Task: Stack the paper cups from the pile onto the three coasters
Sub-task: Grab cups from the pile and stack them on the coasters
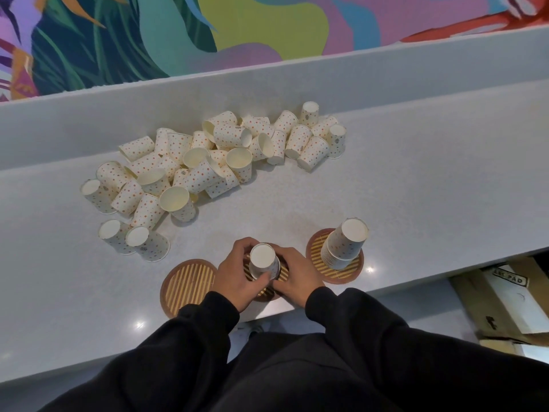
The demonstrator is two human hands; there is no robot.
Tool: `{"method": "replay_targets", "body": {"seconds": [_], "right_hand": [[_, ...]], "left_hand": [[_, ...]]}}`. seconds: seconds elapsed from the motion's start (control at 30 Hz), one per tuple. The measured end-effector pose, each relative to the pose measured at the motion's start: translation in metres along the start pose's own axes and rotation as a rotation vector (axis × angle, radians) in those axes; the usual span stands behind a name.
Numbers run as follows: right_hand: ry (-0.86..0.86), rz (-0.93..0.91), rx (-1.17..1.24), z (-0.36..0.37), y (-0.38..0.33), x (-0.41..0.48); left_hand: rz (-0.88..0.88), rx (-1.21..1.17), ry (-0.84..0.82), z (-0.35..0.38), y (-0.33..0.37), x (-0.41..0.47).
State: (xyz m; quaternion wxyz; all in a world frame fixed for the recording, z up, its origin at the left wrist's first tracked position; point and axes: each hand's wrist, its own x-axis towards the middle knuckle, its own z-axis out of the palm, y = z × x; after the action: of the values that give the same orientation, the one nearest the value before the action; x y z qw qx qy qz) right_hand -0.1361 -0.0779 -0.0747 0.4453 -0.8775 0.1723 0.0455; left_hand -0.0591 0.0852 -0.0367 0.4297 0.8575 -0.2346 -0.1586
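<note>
Wall: ahead of me, a mural (142,34) of leaves and flowing shapes in teal, purple, pink, yellow-green and red.
Ledge: a pale grey raised step (297,84) runs below the wall.
Counter: speckled pale grey counter (401,188), slanting across my view.
Light: small bright glints (370,269) on its top.
Floor: pale grey floor (416,307); brown cardboard boxes (505,304) to my right, below the counter's edge.

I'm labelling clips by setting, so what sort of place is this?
Probably a café or office break area, though not certain: a long pale counter with a raised back ledge, a bright painted mural on the wall behind it, and cardboard boxes stowed under the counter at right.
</note>
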Motion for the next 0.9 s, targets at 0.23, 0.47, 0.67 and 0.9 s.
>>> {"method": "replay_targets", "body": {"seconds": [0.23,0.47,0.67,0.9], "right_hand": [[-0.008,-0.015,0.025,-0.001,0.003,0.001],[-0.022,-0.067,-0.034,-0.003,0.001,0.002],[-0.045,-0.042,-0.066,-0.004,-0.001,0.003],[-0.095,-0.010,-0.059,-0.033,-0.033,0.000]], "left_hand": [[-0.028,0.049,-0.070,0.007,-0.012,0.004],[-0.039,0.123,-0.140,0.016,-0.021,0.007],[-0.075,0.119,-0.141,0.016,-0.027,0.007],[-0.067,0.122,-0.157,-0.007,-0.027,0.008]]}}
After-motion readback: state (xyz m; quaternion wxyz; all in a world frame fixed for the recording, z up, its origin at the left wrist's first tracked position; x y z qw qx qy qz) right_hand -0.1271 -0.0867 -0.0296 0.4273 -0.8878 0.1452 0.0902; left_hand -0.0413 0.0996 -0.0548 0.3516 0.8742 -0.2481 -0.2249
